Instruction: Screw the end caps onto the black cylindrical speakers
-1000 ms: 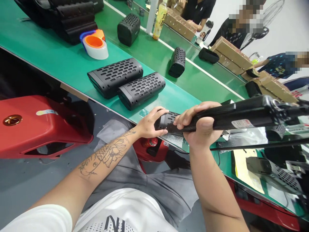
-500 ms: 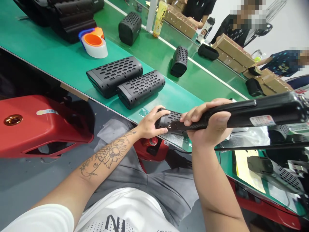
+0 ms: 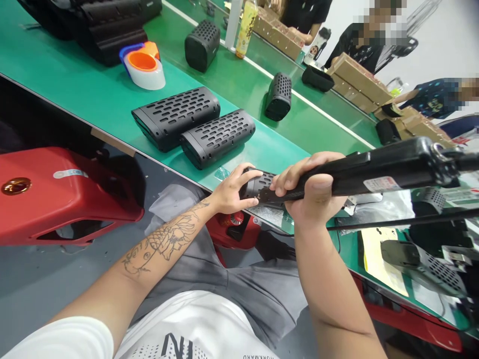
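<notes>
My left hand point(image 3: 234, 193) is closed round the near end of a black perforated housing point(image 3: 263, 182) at the table's front edge. My right hand point(image 3: 316, 187) wraps a black electric screwdriver point(image 3: 359, 174), held nearly level, with its narrow end over that housing. Fingers and tool hide the bit's tip and part of the housing, so contact there cannot be made out. Left of my hands lie two similar housings side by side, the left one point(image 3: 177, 113) and the right one point(image 3: 220, 135), slotted faces up.
On the green table point(image 3: 86, 65) are an orange and white tape-like ring point(image 3: 144, 70), a black housing point(image 3: 279, 97) and a yellow bottle point(image 3: 246, 30). Clear plastic point(image 3: 389, 212) and a grey perforated housing point(image 3: 422, 262) lie at right. Red stools point(image 3: 86, 194) stand below. Co-workers sit opposite with cardboard boxes point(image 3: 361, 82).
The screwdriver's rear end has swung left and slightly downward in view, and my right hand has shifted a little left. My left hand stays on the housing.
</notes>
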A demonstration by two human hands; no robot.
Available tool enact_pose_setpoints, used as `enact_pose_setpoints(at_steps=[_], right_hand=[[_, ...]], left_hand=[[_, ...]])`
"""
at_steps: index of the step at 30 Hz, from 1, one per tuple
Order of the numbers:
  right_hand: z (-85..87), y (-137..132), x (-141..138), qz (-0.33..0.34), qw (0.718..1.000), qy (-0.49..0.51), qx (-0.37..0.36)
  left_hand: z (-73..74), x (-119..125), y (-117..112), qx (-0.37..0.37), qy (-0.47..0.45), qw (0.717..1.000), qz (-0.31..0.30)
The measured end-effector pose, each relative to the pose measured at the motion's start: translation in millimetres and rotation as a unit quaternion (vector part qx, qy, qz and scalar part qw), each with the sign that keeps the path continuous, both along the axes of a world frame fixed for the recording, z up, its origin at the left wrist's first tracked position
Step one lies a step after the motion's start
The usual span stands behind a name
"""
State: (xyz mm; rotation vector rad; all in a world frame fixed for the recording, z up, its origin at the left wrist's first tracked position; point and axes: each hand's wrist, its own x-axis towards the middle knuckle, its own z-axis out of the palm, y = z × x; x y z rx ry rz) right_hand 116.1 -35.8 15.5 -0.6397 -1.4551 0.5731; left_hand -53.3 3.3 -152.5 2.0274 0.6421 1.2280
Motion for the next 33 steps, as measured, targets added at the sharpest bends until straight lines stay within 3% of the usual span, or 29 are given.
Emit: enact_pose_setpoints(at_steps=[7,13,25,33], right_hand=[[4.5,4.8,-3.2,0.065,0.998,0.017,-0.015],[11.7,12.4,-3.1,0.045,0.996,-0.024,-0.080],[-1.4,11.8,1.4,0.132,0.985,-0.034,-0.106],[0.0,-3.7,-7.4,0.109,0.974,-0.069,-0.186]], left_hand=[[-2.6,-1.1,6.8,0.033,0.045,0.998,0.003],[-4.4,1.8,6.3,0.067,0.034,0.997,0.020],[0.2,3.8,5.4,0.026,0.063,0.997,0.030],[0.5,-8.8,6.7,0.006,0.088,0.996,0.032]])
